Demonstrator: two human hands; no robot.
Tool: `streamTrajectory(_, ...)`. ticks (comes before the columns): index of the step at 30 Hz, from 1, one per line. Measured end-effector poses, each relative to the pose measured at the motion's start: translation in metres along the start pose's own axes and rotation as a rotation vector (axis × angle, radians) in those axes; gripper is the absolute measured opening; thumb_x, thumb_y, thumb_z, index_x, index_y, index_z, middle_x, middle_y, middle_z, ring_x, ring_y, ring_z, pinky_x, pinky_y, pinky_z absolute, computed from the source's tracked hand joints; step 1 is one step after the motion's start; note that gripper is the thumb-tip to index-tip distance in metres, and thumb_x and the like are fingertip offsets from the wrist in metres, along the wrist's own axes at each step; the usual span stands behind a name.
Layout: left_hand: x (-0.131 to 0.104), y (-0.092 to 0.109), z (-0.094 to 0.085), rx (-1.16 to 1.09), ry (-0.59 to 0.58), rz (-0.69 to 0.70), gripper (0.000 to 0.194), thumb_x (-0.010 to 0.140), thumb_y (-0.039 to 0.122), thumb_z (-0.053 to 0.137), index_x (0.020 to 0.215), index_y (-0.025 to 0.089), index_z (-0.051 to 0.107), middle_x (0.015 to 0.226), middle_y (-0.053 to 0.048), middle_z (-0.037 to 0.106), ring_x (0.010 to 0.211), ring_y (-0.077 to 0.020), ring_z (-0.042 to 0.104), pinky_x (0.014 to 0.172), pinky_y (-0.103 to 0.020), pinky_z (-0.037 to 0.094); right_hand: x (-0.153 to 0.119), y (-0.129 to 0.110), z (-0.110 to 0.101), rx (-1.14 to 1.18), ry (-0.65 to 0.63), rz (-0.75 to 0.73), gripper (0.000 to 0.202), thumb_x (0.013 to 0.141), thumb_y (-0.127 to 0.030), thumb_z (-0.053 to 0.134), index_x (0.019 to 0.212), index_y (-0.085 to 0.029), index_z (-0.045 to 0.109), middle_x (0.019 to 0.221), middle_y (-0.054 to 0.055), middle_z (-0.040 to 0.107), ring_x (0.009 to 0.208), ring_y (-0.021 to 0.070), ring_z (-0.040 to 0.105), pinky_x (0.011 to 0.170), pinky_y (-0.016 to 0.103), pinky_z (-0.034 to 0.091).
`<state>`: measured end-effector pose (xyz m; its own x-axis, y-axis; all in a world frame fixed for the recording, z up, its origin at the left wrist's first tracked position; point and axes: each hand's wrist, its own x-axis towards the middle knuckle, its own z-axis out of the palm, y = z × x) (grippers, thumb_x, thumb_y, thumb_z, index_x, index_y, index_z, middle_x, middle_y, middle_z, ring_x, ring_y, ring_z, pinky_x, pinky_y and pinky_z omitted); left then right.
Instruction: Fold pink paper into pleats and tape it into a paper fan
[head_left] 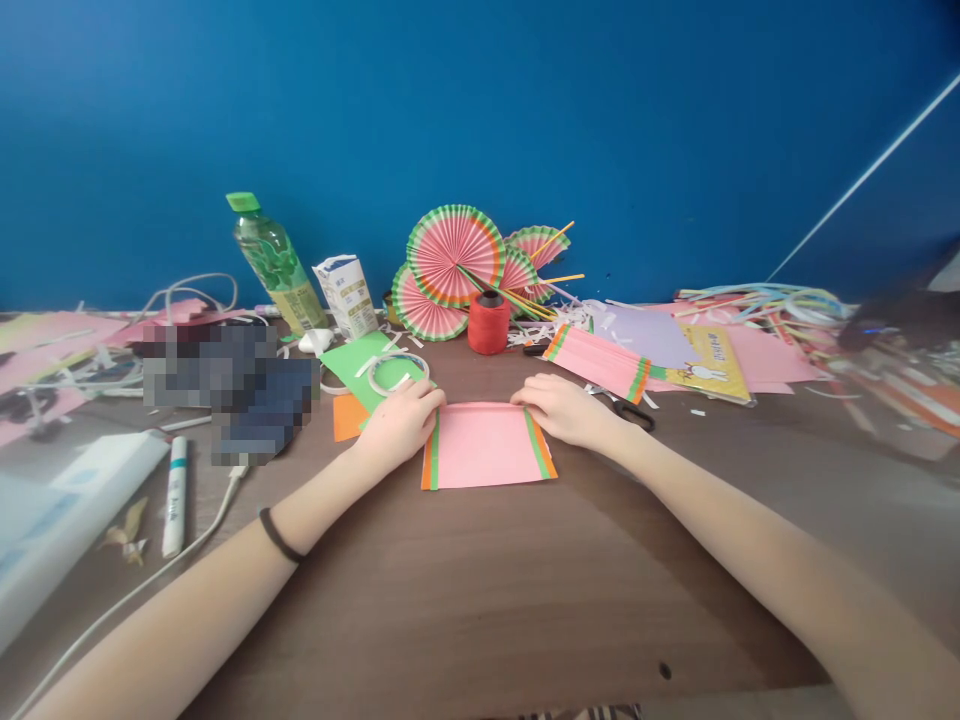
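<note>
A pink paper sheet [487,450] lies flat before me, with green and orange strips along its left and right ends. My left hand [399,422] grips its far left corner, fingers closed. At the far right corner, my right hand [566,408] pinches the same far edge, which looks folded over in a narrow band. Just beyond my right hand rests a pleated pink paper strip [598,364] with matching striped ends. Black-handled scissors [634,413] lie partly hidden behind that hand. Near my left hand are a roll of tape [373,375] and green paper [351,358].
Finished round paper fans [455,255] lean by the blue wall behind a red thread spool [488,325]. A green bottle [276,265] and a carton [346,297] stand left. A marker [175,497] and white cable [217,515] lie nearer. Right sits a yellow packet [714,365].
</note>
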<state>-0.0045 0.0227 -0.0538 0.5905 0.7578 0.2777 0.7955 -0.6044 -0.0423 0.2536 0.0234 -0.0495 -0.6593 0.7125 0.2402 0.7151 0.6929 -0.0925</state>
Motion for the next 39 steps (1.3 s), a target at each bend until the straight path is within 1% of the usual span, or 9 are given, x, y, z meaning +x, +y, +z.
streamTrajectory(6,0.0,0.002,0.0,0.016,-0.009,-0.009,0.021,0.084,0.011,0.036,0.084,0.016,0.056,0.088,-0.007,0.056,0.085,-0.0204,0.05,0.075,-0.031,0.044,0.0,0.001,0.002,0.0,0.002,-0.02,0.027,0.082,-0.006,0.041,0.093,-0.013,0.065,0.081,0.009,0.059,0.079,0.0192,0.051,0.072,0.029,0.038)
streamTrajectory(15,0.001,0.008,-0.009,0.17,-0.062,0.048,0.021,0.081,0.006,0.038,0.083,0.016,0.056,0.084,-0.008,0.055,0.081,-0.0216,0.051,0.069,-0.032,0.044,-0.002,-0.001,0.006,-0.021,0.014,-0.018,0.029,0.078,-0.001,0.04,0.088,-0.013,0.064,0.077,0.007,0.059,0.077,0.0185,0.049,0.07,0.028,0.035)
streamTrajectory(19,0.002,0.013,-0.016,0.215,-0.12,0.058,0.024,0.078,0.0,0.039,0.084,0.015,0.057,0.084,-0.009,0.056,0.082,-0.0223,0.053,0.068,-0.032,0.044,-0.002,-0.003,0.005,-0.046,0.006,-0.005,0.03,0.078,-0.001,0.039,0.088,-0.013,0.064,0.077,0.007,0.059,0.077,0.0186,0.049,0.069,0.028,0.035)
streamTrajectory(26,0.0,0.026,-0.03,0.2,-0.266,-0.001,0.033,0.073,-0.007,0.038,0.086,0.011,0.062,0.083,-0.011,0.058,0.081,-0.0226,0.057,0.065,-0.032,0.044,-0.002,-0.005,0.005,-0.087,-0.014,-0.001,0.027,0.082,-0.004,0.041,0.087,-0.013,0.065,0.076,0.007,0.058,0.075,0.018,0.048,0.068,0.028,0.033)
streamTrajectory(29,-0.001,0.034,-0.033,0.251,-0.304,-0.022,0.034,0.072,-0.008,0.038,0.086,0.008,0.064,0.081,-0.013,0.06,0.081,-0.0248,0.058,0.065,-0.033,0.043,-0.002,-0.006,0.004,-0.105,-0.019,-0.005,0.028,0.083,-0.005,0.04,0.088,-0.014,0.066,0.074,0.007,0.058,0.074,0.0177,0.048,0.067,0.028,0.032)
streamTrajectory(31,-0.002,0.039,-0.033,0.285,-0.301,-0.02,0.033,0.073,-0.007,0.037,0.084,0.006,0.065,0.078,-0.015,0.061,0.08,-0.0258,0.059,0.067,-0.035,0.043,-0.002,-0.006,0.002,-0.11,-0.04,-0.006,0.028,0.083,-0.006,0.041,0.089,-0.014,0.067,0.074,0.007,0.058,0.074,0.0178,0.048,0.067,0.028,0.032)
streamTrajectory(33,-0.003,0.042,-0.032,0.287,-0.262,-0.009,0.033,0.074,-0.007,0.036,0.083,0.005,0.066,0.074,-0.016,0.062,0.077,-0.0257,0.059,0.067,-0.036,0.042,-0.002,-0.008,-0.001,-0.109,-0.067,-0.003,0.028,0.083,-0.006,0.042,0.091,-0.015,0.067,0.074,0.007,0.058,0.075,0.0181,0.048,0.067,0.028,0.033)
streamTrajectory(36,-0.004,0.045,-0.028,0.279,-0.199,-0.003,0.034,0.074,-0.007,0.034,0.079,0.006,0.066,0.07,-0.016,0.062,0.073,-0.0254,0.058,0.064,-0.037,0.039,-0.002,-0.011,-0.006,-0.113,-0.11,0.016,0.028,0.083,-0.006,0.043,0.093,-0.015,0.067,0.075,0.008,0.059,0.074,0.0183,0.049,0.067,0.029,0.034)
streamTrajectory(39,-0.006,0.047,-0.024,0.281,-0.172,-0.008,0.034,0.073,-0.007,0.033,0.076,0.005,0.065,0.067,-0.016,0.061,0.069,-0.0254,0.057,0.061,-0.037,0.037,-0.002,-0.017,-0.01,-0.161,-0.159,0.052,0.03,0.081,-0.004,0.044,0.097,-0.015,0.067,0.078,0.008,0.061,0.074,0.0185,0.05,0.065,0.028,0.035)
